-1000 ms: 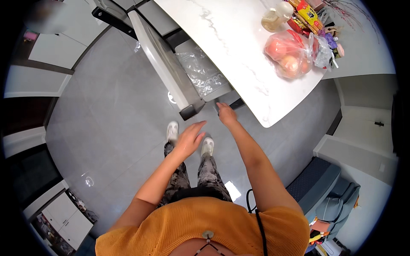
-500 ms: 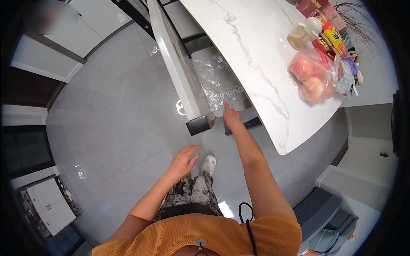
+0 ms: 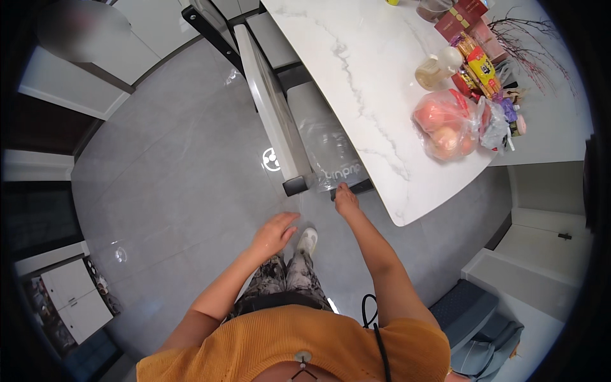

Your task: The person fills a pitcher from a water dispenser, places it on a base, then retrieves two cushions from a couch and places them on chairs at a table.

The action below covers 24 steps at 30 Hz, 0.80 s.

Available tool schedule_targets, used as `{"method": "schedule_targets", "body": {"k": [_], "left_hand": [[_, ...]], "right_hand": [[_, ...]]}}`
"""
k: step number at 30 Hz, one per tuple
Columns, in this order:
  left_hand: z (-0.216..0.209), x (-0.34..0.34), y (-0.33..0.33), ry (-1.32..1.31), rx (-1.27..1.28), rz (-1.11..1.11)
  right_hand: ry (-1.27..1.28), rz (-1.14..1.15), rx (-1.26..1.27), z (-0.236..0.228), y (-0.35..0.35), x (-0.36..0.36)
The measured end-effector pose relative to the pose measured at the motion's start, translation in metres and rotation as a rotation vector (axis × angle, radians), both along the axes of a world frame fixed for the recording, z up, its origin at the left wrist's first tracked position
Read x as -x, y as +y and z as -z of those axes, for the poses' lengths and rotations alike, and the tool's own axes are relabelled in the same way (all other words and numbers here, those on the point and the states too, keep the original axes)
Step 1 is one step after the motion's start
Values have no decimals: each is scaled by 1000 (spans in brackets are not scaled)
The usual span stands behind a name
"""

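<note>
A clear plastic bag (image 3: 330,151) with white lettering lies over the grey chair seat (image 3: 307,105), partly beside the table's edge. At the bag's near edge my right hand (image 3: 345,200) is closed, with the plastic pinched in its fingers. My left hand (image 3: 272,233) hangs in the air over the floor, left of my right hand. Its fingers are stretched out and it holds nothing. Just ahead of it stands the chair's pale backrest (image 3: 270,102), with a black end cap (image 3: 294,186).
The white marbled table (image 3: 375,127) fills the upper right. On it rest a bag of round fruit (image 3: 445,130), a bottle (image 3: 433,73), yellow snack packs (image 3: 480,63) and red boxes (image 3: 461,18). My shoe (image 3: 307,240) is on the grey tiled floor (image 3: 172,172).
My right hand has gone from a pointing finger on the bag to a pinch on its near edge. The bag has slid toward me. My left hand has barely moved.
</note>
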State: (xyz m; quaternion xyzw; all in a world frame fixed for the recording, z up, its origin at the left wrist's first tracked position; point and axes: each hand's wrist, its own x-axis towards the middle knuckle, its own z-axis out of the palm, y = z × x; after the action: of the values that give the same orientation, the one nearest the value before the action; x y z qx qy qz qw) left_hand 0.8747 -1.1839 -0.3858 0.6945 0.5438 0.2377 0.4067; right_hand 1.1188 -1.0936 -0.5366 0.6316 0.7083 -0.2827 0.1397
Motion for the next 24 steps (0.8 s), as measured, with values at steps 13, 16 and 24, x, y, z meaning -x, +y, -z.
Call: {"method": "schedule_targets", "body": {"k": [13, 16, 24], "left_hand": [[-129, 8, 8, 3, 148, -46], [-158, 2, 10, -3, 215, -98], [-199, 29, -6, -55, 141, -387]], "right_hand": [[815, 150, 441, -241, -1, -8], [984, 125, 550, -308, 9, 7], [1283, -23, 666, -376, 24, 68]]}}
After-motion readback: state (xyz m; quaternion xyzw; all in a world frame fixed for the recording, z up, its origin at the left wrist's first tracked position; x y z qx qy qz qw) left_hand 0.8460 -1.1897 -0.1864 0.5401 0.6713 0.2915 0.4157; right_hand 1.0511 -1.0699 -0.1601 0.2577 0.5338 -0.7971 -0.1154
